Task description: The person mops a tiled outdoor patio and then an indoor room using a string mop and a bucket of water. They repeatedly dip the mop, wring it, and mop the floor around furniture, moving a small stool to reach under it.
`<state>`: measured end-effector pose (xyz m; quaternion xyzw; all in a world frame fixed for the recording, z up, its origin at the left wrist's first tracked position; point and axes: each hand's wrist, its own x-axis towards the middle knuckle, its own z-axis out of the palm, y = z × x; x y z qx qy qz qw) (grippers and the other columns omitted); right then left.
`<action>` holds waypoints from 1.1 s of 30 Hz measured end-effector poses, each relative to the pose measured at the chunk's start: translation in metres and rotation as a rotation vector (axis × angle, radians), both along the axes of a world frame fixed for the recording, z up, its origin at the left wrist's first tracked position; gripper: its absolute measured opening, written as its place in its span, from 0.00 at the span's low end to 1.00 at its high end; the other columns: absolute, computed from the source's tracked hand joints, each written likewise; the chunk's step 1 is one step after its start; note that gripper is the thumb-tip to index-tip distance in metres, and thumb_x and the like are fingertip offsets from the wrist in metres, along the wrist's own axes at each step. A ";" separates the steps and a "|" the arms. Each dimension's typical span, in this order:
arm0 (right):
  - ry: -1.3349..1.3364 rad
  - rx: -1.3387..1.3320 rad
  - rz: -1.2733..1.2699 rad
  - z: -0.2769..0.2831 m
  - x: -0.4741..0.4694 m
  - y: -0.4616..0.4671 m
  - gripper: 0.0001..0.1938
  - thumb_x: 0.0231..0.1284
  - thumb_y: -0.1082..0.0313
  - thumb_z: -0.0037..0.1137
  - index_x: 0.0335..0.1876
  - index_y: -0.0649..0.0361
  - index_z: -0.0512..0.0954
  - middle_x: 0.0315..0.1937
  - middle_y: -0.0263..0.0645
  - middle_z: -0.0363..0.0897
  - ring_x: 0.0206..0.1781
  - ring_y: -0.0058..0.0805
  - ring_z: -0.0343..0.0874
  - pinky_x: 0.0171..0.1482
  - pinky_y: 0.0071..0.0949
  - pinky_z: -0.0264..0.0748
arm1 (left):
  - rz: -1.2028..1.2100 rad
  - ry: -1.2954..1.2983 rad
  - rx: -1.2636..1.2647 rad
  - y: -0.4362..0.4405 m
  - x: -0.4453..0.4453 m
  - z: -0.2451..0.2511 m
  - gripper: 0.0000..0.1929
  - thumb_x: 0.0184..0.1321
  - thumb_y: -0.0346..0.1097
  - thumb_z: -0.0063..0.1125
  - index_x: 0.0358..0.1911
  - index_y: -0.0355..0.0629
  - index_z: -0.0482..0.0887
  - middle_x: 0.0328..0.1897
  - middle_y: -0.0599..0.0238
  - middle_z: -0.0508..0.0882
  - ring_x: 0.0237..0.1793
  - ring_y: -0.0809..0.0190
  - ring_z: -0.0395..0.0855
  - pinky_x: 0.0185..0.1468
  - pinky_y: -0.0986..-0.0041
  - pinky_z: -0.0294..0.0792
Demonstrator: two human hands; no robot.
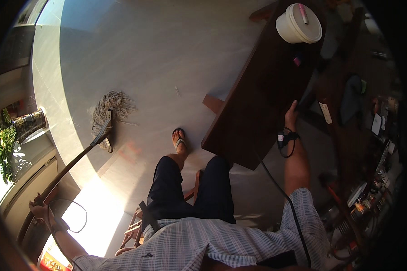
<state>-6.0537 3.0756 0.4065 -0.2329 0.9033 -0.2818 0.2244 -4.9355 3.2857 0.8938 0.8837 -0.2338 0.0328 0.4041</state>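
Note:
At the far left, my left hand (38,207) is closed around the dark handle (68,168) of a string mop. The mop's metal clamp (105,130) and pale grey strands (113,101) rest on the floor ahead and to the left. My right hand (291,115) is by the right-hand edge of a long dark wooden bench (247,111). Its thumb points forward while the other fingers are hidden, so I cannot tell whether it grips that edge. A strap with a small device (285,138) and a cable is around my right wrist.
A lidded white bucket (293,25) with a pink-and-white tube (304,14) on top stands on the bench's far end, near a small pink object (296,61). A patterned pot (30,123) with a green plant (3,149) is at left. Behind me is a wooden chair (132,230).

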 end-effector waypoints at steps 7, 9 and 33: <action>0.166 0.112 0.003 -0.008 -0.009 0.004 0.49 0.72 0.22 0.32 0.48 0.75 0.82 0.46 0.61 0.85 0.48 0.56 0.83 0.49 0.50 0.75 | 0.042 0.135 -0.151 0.009 0.003 -0.006 0.13 0.79 0.38 0.44 0.45 0.34 0.77 0.38 0.56 0.87 0.42 0.58 0.88 0.55 0.69 0.81; 0.209 0.053 0.051 -0.009 -0.017 -0.001 0.50 0.71 0.20 0.31 0.42 0.73 0.83 0.41 0.59 0.85 0.44 0.53 0.83 0.47 0.50 0.74 | 0.048 0.175 -0.180 0.011 0.007 -0.006 0.15 0.79 0.40 0.44 0.44 0.35 0.78 0.36 0.55 0.87 0.41 0.56 0.88 0.55 0.66 0.81; -0.324 -0.228 0.890 0.479 0.265 0.040 0.19 0.79 0.58 0.54 0.63 0.66 0.79 0.50 0.45 0.88 0.46 0.28 0.87 0.48 0.28 0.82 | -1.062 0.636 0.096 -0.250 -0.177 -0.070 0.15 0.71 0.42 0.60 0.29 0.39 0.85 0.28 0.62 0.85 0.37 0.64 0.84 0.50 0.68 0.73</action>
